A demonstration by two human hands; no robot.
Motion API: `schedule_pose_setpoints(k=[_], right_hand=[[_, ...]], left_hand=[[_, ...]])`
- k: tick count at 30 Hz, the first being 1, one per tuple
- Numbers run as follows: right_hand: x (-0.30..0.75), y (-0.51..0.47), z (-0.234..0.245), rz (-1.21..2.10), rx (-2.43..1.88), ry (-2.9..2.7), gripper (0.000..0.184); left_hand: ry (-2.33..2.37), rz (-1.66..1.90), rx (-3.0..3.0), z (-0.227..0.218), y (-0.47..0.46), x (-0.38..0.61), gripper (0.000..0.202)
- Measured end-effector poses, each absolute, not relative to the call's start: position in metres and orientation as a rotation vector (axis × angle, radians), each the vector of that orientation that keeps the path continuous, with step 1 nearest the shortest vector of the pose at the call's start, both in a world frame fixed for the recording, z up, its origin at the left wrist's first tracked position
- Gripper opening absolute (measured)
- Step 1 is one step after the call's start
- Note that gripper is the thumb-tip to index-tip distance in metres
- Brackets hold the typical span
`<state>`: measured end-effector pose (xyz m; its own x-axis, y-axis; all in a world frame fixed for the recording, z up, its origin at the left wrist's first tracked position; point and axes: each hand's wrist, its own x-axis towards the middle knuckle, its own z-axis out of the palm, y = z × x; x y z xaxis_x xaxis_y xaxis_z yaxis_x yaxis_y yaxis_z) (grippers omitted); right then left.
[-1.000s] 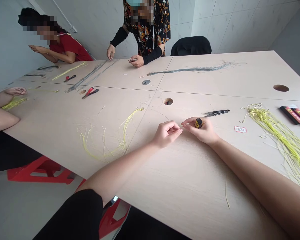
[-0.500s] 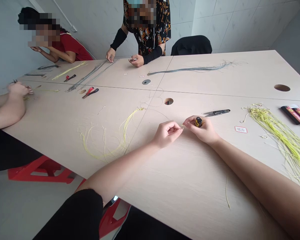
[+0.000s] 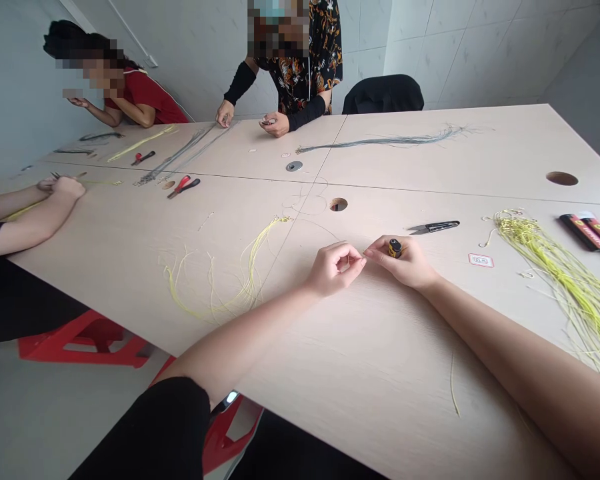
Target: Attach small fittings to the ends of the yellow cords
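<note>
Over the near part of the table, my left hand [image 3: 336,268] is closed in a pinch, its thumb and finger at the tips of my right hand [image 3: 403,261]. A tiny yellowish bit shows where the fingertips meet, too small to make out fully. Curled in my right hand is a small black-and-yellow cylinder [image 3: 395,248], seen end-on; most of it is hidden by the palm. A thin thread [image 3: 317,223] runs from loose loops toward my left hand. Left of it lies a bunch of yellow cords [image 3: 253,257] with small metal ends. Thread snips [image 3: 435,227] rest beyond my right hand.
A thick bundle of yellow cords [image 3: 570,280], red-and-black cylinders [image 3: 585,232] and a small label [image 3: 481,260] lie at right. Farther off are grey cords [image 3: 380,140], red-and-black pliers [image 3: 184,187] and table holes [image 3: 339,205]. Co-workers sit across and at left.
My hands stay fingertip to fingertip, and the cylinder has tilted slightly. At left, a co-worker's hands have shifted right. The view has moved a little.
</note>
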<state>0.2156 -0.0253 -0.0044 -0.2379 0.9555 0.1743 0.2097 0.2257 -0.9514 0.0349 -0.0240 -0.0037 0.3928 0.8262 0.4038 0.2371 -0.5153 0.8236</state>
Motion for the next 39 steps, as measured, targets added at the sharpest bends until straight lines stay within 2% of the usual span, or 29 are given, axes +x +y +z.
schedule_pose_setpoints(k=[6, 11, 16, 20, 24, 27, 33, 39], right_hand=[[0.217, -0.025, 0.006, 0.923, -1.236, -1.598, 0.032], [0.230, -0.024, 0.041, 0.648, -1.380, -1.468, 0.029], [0.248, -0.026, 0.070, 0.467, -1.425, -1.470, 0.026], [0.251, -0.027, 0.075, 0.459, -1.468, -1.493, 0.028], [0.246, -0.031, 0.079, 0.497, -1.482, -1.620, 0.028], [0.242, -0.034, 0.084, 0.492, -1.490, -1.656, 0.027], [0.242, -0.034, 0.081, 0.505, -1.510, -1.732, 0.025], [0.237, -0.028, 0.057, 0.550, -1.414, -2.042, 0.028]], left_hand=[[0.897, 1.174, 2.216, -0.002, -0.023, 0.031, 0.018], [0.973, 1.237, 2.533, -0.004, -0.021, 0.031, 0.012], [1.008, 1.113, 2.658, -0.008, -0.019, 0.030, 0.018], [1.191, 0.943, 2.688, -0.004, -0.019, 0.026, 0.011], [1.366, 0.591, 2.658, 0.001, -0.020, 0.026, 0.017], [1.380, 0.433, 2.615, 0.003, -0.019, 0.028, 0.007], [1.387, 0.311, 2.602, 0.003, -0.018, 0.031, 0.015], [1.384, 0.350, 2.683, 0.003, -0.019, 0.031, 0.016]])
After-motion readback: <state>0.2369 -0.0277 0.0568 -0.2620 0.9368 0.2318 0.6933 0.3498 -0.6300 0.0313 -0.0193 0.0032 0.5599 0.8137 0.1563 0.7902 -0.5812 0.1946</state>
